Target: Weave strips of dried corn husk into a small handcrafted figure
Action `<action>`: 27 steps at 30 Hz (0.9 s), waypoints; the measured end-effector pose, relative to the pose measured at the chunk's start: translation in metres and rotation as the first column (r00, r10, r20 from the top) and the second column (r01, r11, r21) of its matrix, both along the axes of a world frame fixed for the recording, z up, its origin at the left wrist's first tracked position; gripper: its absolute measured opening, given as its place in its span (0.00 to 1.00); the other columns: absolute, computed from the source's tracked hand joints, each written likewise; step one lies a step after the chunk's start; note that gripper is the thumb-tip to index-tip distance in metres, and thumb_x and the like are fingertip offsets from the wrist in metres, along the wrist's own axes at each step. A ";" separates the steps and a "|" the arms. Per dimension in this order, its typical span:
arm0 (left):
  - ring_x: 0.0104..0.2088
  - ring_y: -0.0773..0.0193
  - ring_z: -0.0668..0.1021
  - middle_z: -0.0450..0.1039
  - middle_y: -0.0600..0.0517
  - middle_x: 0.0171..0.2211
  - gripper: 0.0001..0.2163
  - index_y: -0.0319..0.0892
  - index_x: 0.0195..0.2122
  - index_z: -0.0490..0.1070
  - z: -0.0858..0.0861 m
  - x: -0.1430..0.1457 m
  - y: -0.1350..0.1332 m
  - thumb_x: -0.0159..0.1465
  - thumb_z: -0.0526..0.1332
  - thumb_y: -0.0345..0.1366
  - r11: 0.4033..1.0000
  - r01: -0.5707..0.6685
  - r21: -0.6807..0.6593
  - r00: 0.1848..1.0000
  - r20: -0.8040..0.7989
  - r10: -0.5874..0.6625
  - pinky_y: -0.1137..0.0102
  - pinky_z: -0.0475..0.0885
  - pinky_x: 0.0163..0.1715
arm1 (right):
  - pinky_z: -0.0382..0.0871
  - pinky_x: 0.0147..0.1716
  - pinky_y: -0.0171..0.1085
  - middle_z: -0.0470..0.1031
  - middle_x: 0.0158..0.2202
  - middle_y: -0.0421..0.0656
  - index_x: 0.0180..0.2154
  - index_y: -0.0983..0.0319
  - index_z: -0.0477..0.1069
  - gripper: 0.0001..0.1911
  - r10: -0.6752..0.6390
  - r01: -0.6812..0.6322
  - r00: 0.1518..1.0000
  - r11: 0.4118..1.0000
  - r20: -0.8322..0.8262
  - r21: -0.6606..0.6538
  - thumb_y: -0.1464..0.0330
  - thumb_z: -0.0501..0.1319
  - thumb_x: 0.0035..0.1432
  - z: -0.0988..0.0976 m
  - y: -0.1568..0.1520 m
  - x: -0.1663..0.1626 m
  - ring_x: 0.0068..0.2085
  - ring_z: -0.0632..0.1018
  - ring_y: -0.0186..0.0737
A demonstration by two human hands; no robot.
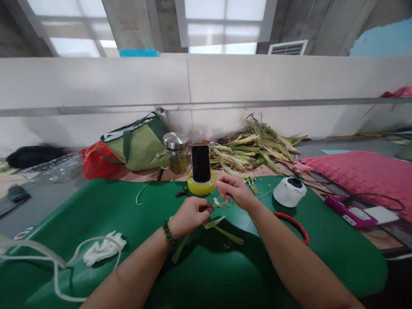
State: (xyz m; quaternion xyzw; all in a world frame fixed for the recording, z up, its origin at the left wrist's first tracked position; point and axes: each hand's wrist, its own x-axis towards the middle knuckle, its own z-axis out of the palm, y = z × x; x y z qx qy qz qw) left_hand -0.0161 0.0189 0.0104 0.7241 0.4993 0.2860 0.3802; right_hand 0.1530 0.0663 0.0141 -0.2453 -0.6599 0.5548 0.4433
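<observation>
- Grip of the left hand (193, 213), in the head view: closed at the fingertips, where a pale strip (221, 204) seems to be pinched, in front of the phone (201, 163).
- Right hand (236, 192): raised just to the right of the phone, with fingers bent; whether anything is grasped there cannot be told.
- Pale strip: located in front of the phone and to its right, between the two hands.
- Loose strips (234, 237) are spread on the green surface (341, 265), nearer the wearer than the phone.
- A white roll (289, 194) is set well to the phone's right; a thin line is seen beside it. Husks (261, 145) are heaped behind the phone, to its right.
- For good handling, the strip is probably best pinched close to the working point and drawn gently taut, since thin, dry fibre may be split by a sharp tug. Loose strips should be kept clear of the fingertips.
</observation>
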 end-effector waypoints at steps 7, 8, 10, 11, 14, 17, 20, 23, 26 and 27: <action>0.23 0.63 0.76 0.72 0.54 0.21 0.03 0.40 0.24 0.69 -0.005 0.004 0.005 0.50 0.58 0.27 0.970 -0.235 -0.056 0.916 0.320 0.240 0.72 0.68 0.24 | 0.60 0.23 0.31 0.63 0.22 0.35 0.39 0.62 0.68 0.08 -0.393 0.145 0.885 0.744 0.251 0.653 0.68 0.60 0.56 -0.008 -0.015 -0.008 0.22 0.64 0.30; 0.23 0.63 0.76 0.72 0.54 0.21 0.03 0.41 0.24 0.68 -0.005 0.004 0.006 0.49 0.58 0.27 0.968 -0.218 -0.126 0.878 0.407 0.251 0.71 0.69 0.24 | 0.61 0.24 0.31 0.65 0.23 0.37 0.40 0.62 0.68 0.08 -0.427 0.133 0.866 0.699 0.260 0.703 0.70 0.59 0.56 -0.010 -0.015 -0.009 0.23 0.66 0.31; 0.24 0.63 0.77 0.72 0.54 0.21 0.04 0.40 0.25 0.67 -0.003 0.005 0.006 0.48 0.60 0.27 0.965 -0.159 -0.210 0.798 0.547 0.250 0.70 0.71 0.27 | 0.64 0.27 0.32 0.68 0.27 0.40 0.39 0.62 0.69 0.07 -0.486 0.133 0.837 0.625 0.250 0.769 0.72 0.58 0.56 -0.012 -0.012 -0.010 0.26 0.69 0.32; 0.25 0.63 0.77 0.73 0.54 0.22 0.05 0.40 0.26 0.68 -0.002 0.005 0.006 0.47 0.62 0.28 0.965 -0.128 -0.231 0.764 0.597 0.244 0.69 0.72 0.29 | 0.65 0.28 0.32 0.69 0.29 0.41 0.37 0.62 0.69 0.05 -0.504 0.139 0.831 0.597 0.235 0.790 0.72 0.58 0.57 -0.012 -0.010 -0.010 0.28 0.70 0.33; 0.27 0.64 0.78 0.75 0.51 0.25 0.09 0.37 0.29 0.72 0.000 0.004 0.006 0.48 0.66 0.34 0.958 -0.054 -0.281 0.682 0.690 0.241 0.68 0.72 0.34 | 0.67 0.32 0.34 0.70 0.30 0.43 0.33 0.61 0.69 0.04 -0.522 0.165 0.836 0.533 0.169 0.830 0.73 0.56 0.60 -0.013 -0.005 -0.010 0.32 0.72 0.36; 0.28 0.64 0.77 0.76 0.49 0.27 0.13 0.36 0.31 0.74 -0.001 0.002 0.007 0.48 0.69 0.39 0.950 -0.028 -0.311 0.659 0.709 0.252 0.69 0.71 0.33 | 0.68 0.34 0.35 0.69 0.30 0.43 0.32 0.61 0.68 0.03 -0.527 0.210 0.842 0.510 0.111 0.834 0.72 0.57 0.59 -0.014 -0.003 -0.010 0.34 0.72 0.37; 0.27 0.66 0.76 0.76 0.50 0.26 0.14 0.36 0.29 0.73 -0.003 0.001 0.008 0.47 0.70 0.40 0.956 -0.072 -0.285 0.678 0.688 0.257 0.72 0.68 0.29 | 0.67 0.30 0.34 0.68 0.28 0.41 0.31 0.61 0.66 0.02 -0.545 0.274 0.834 0.542 0.085 0.794 0.71 0.60 0.56 -0.014 -0.003 -0.011 0.30 0.71 0.36; 0.24 0.68 0.74 0.74 0.53 0.23 0.12 0.38 0.27 0.71 -0.003 0.001 0.007 0.46 0.70 0.38 0.962 -0.144 -0.230 0.693 0.671 0.264 0.74 0.66 0.26 | 0.66 0.28 0.34 0.68 0.27 0.41 0.31 0.62 0.67 0.03 -0.522 0.280 0.844 0.628 0.126 0.726 0.69 0.60 0.55 -0.013 -0.006 -0.013 0.28 0.70 0.35; 0.25 0.68 0.74 0.72 0.55 0.22 0.11 0.39 0.25 0.68 0.001 0.003 0.004 0.47 0.69 0.37 0.971 -0.181 -0.156 0.733 0.637 0.239 0.73 0.67 0.28 | 0.63 0.25 0.33 0.70 0.26 0.41 0.32 0.62 0.69 0.06 -0.449 0.255 0.874 0.750 0.187 0.610 0.66 0.59 0.56 -0.011 -0.010 -0.015 0.25 0.68 0.33; 0.26 0.67 0.74 0.72 0.55 0.22 0.10 0.39 0.24 0.68 0.002 0.003 0.003 0.47 0.69 0.36 0.974 -0.178 -0.143 0.748 0.623 0.228 0.73 0.67 0.29 | 0.62 0.24 0.33 0.70 0.25 0.40 0.31 0.62 0.70 0.07 -0.430 0.250 0.881 0.778 0.198 0.576 0.65 0.59 0.56 -0.010 -0.011 -0.015 0.23 0.67 0.32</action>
